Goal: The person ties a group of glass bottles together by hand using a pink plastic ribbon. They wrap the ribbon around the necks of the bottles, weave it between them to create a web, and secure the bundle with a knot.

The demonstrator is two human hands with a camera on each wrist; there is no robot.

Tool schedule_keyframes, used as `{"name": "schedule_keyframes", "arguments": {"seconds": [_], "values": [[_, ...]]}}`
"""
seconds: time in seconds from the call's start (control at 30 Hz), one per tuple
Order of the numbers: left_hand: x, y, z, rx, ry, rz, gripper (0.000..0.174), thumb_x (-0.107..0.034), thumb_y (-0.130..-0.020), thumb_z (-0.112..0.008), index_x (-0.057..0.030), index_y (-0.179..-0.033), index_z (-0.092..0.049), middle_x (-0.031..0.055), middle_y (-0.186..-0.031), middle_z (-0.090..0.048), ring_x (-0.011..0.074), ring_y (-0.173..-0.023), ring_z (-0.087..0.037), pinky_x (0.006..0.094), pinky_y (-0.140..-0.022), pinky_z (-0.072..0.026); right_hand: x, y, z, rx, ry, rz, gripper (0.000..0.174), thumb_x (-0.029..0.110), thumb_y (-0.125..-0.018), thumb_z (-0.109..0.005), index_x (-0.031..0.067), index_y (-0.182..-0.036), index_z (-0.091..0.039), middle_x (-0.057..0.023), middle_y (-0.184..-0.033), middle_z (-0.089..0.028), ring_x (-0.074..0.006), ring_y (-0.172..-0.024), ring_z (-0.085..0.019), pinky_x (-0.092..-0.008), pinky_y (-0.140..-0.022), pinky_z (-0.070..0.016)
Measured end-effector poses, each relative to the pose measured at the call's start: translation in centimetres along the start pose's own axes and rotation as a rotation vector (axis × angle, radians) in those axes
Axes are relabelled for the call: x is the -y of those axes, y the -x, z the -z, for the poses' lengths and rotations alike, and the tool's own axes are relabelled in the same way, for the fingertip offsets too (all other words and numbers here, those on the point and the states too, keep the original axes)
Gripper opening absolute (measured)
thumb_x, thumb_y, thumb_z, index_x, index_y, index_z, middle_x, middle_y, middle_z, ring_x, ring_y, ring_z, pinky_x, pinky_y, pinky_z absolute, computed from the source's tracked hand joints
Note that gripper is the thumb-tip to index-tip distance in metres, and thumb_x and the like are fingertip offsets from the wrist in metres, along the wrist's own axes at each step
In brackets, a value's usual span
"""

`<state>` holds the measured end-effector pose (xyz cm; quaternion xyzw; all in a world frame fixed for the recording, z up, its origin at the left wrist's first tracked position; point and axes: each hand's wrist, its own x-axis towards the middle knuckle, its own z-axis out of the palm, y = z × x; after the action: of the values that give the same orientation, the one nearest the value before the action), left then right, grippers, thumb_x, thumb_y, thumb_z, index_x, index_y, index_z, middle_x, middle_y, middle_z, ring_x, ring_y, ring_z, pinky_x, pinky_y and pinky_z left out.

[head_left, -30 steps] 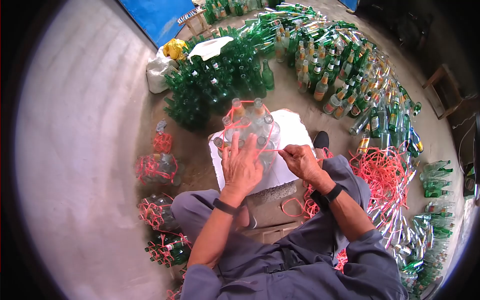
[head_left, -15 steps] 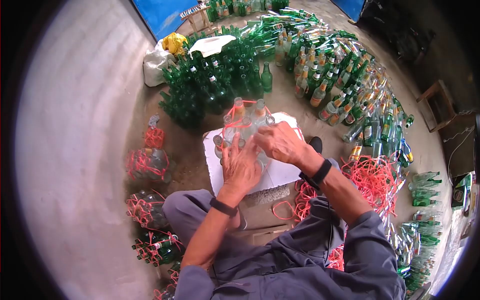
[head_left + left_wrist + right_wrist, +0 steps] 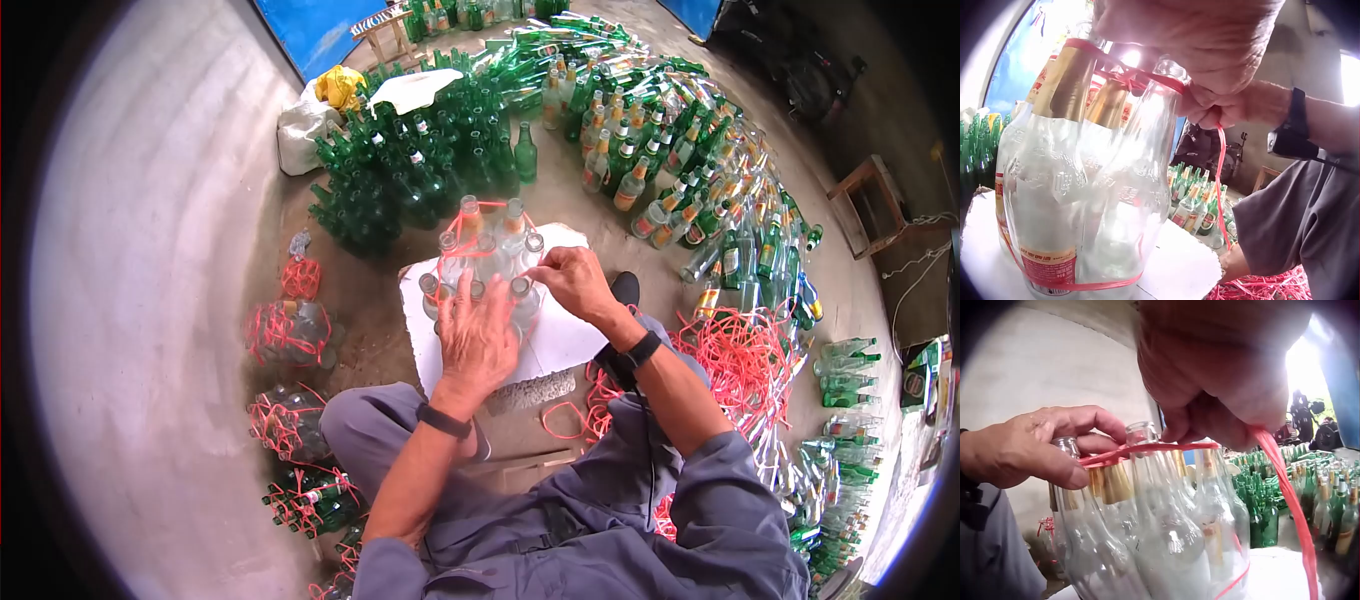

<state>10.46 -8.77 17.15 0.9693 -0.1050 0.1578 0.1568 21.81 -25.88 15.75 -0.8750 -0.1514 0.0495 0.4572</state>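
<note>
A cluster of clear glass bottles (image 3: 487, 262) stands upright on a white board (image 3: 570, 345), with red plastic twine (image 3: 1291, 506) round the necks. Lower down, another red strand circles the bottles in the left wrist view. My left hand (image 3: 478, 345) rests on the near bottle tops with its fingers extended. In the right wrist view its thumb lies by a bottle neck and the twine. At the cluster's right side, my right hand (image 3: 580, 285) pinches the twine between thumb and curled fingers. A long tail hangs from that hand past the board.
A tangled heap of red twine (image 3: 738, 362) lies to the right. Many green bottles (image 3: 430, 165) stand ahead, and more bottles (image 3: 745, 190) curve round the right. Twine-wrapped bundles (image 3: 288, 332) line the left. A wooden stool (image 3: 868, 205) sits far right.
My right hand has moved left from the board's right side, crossed over the bottle tops, then drawn back slightly to the cluster's right edge. My left hand stays on the bottles.
</note>
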Motion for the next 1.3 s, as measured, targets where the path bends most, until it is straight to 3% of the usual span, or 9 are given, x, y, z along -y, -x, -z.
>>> {"name": "schedule_keyframes", "arguments": {"seconds": [0.07,0.27,0.6,0.7,0.83,0.97,1.17,1.23,1.3], "values": [[-0.1,0.1,-0.2,-0.005,-0.007,-0.004,0.07,-0.011,-0.072,-0.067,-0.0036,-0.139,-0.047,0.0134,-0.138,-0.057,0.04,-0.141,-0.035,0.0521,-0.106,-0.0302,-0.7,0.2,0.1,0.046,-0.097,-0.02,0.022,0.022,-0.085,-0.074,0.0009,-0.087,-0.075,-0.0146,-0.066,-0.066,-0.0208,-0.06,-0.061,-0.0369,-0.061,-0.0481],[-0.1,-0.1,-0.3,-0.012,-0.037,-0.02,0.068,-0.01,-0.073,-0.067,-0.0032,-0.138,-0.049,0.0131,-0.134,-0.059,0.0395,-0.139,-0.037,0.0505,-0.106,-0.0309,-2.8,0.4,-0.4,0.104,-0.31,-0.011,0.021,0.019,-0.089,-0.067,0.0012,-0.096,-0.075,-0.0138,-0.071,-0.067,-0.0154,-0.065,-0.06,-0.0348,-0.065,-0.049],[-0.3,-0.3,-0.3,0.008,-0.048,-0.008,0.065,-0.012,-0.074,-0.065,-0.003,-0.137,-0.052,0.0129,-0.135,-0.058,0.0397,-0.139,-0.037,0.0508,-0.109,-0.0287,-5.8,-0.9,-0.9,0.245,-0.27,0.047,0.021,0.023,-0.09,-0.064,0.0086,-0.099,-0.078,-0.0104,-0.087,-0.075,-0.0175,-0.078,-0.067,-0.0329,-0.079,-0.0514],[-0.4,-0.3,-0.1,-0.012,-0.028,-0.014,0.055,-0.01,-0.078,-0.061,-0.004,-0.132,-0.054,0.0108,-0.134,-0.058,0.0412,-0.136,-0.04,0.0508,-0.107,-0.03,-6.0,-0.8,-1.1,0.235,-0.334,0.038,0.021,0.023,-0.089,-0.067,0.0086,-0.1,-0.078,-0.0102,-0.088,-0.075,-0.0174,-0.08,-0.067,-0.0326,-0.081,-0.0515],[-0.2,-0.4,0.1,0.01,0.019,-0.024,0.061,-0.015,-0.076,-0.066,-0.0027,-0.135,-0.053,0.013,-0.129,-0.062,0.0387,-0.138,-0.038,0.0522,-0.11,-0.0279,-7.8,-0.5,-3.0,0.124,-0.32,0.064,0.021,0.022,-0.089,-0.068,0.0076,-0.101,-0.077,-0.0128,-0.09,-0.074,-0.0225,-0.081,-0.068,-0.0334,-0.082,-0.0517],[0.3,-1.2,2.1,0.046,0.053,-0.046,0.055,-0.015,-0.08,-0.065,-0.0033,-0.133,-0.055,0.0129,-0.119,-0.068,0.0373,-0.133,-0.044,0.0515,-0.109,-0.03,-5.3,-0.2,-2.6,0.148,-0.282,-0.057,0.023,0.024,-0.088,-0.069,0.0069,-0.1,-0.077,-0.016,-0.085,-0.073,-0.0233,-0.075,-0.067,-0.0345,-0.076,-0.052],[2.1,-6.2,1.3,0.119,0.242,-0.102,0.052,-0.011,-0.087,-0.055,-0.0016,-0.137,-0.049,0.0139,-0.113,-0.071,0.0366,-0.115,-0.059,0.045,-0.101,-0.0426,-4.5,-0.8,-2.9,0.18,-0.535,-0.282,0.02,0.021,-0.085,-0.07,0.0017,-0.084,-0.077,-0.004,-0.064,-0.063,-0.0109,-0.053,-0.051,-0.0309,-0.052,-0.0431],[3.0,-7.1,-0.1,0.4,0.562,0.071,0.055,-0.011,-0.089,-0.048,-0.0003,-0.142,-0.042,0.0155,-0.12,-0.069,0.0386,-0.107,-0.062,0.0445,-0.098,-0.0467,-4.2,-1.0,-3.3,0.209,-0.634,-0.404,0.02,0.02,-0.084,-0.07,0.0008,-0.079,-0.075,-0.0006,-0.061,-0.059,-0.0089,-0.05,-0.047,-0.0292,-0.047,-0.0388],[2.1,-8.0,0.4,0.442,0.506,0.088,0.057,-0.012,-0.088,-0.049,0.001,-0.143,-0.039,0.0179,-0.122,-0.067,0.0386,-0.113,-0.06,0.0453,-0.099,-0.0464,-5.0,-0.9,-4.5,0.164,-0.791,-0.435,0.019,0.017,-0.084,-0.071,0.0023,-0.073,-0.072,0.003,-0.059,-0.054,-0.0064,-0.049,-0.044,-0.0269,-0.043,-0.0331]]}}
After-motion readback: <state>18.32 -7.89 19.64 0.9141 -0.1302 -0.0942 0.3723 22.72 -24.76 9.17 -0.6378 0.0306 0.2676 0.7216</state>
